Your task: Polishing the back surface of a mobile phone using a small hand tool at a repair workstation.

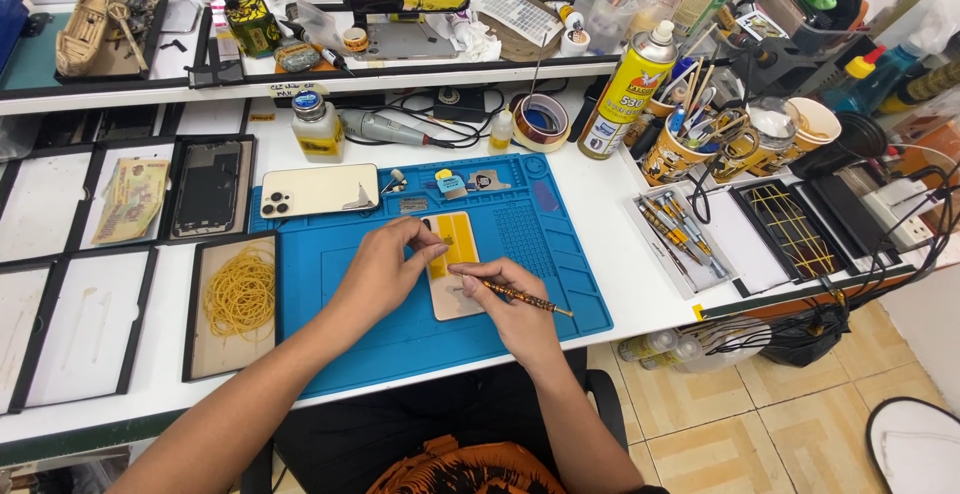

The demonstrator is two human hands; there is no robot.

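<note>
Meanwhile, left hand (pixel 385 266) pinched the opened gold phone body (pixel 452 264) while right hand (pixel 505 304) gripped a slim patterned screwdriver (pixel 520 297) over it.

Work mat (pixel 400 324) showing solid blue. Phone part (pixel 452 266) on it showing pale cream w/ a yellow strip. Screwdriver (pixel 520 299) showing brown-orange speckled handle. Phone back (pixel 318 191) looking champagne gold. Rubber bands (pixel 240 294) glowing yellow in a black-framed tray (pixel 190 304). Spray can (pixel 628 89) showing yellow w/ red & blue print.
</note>
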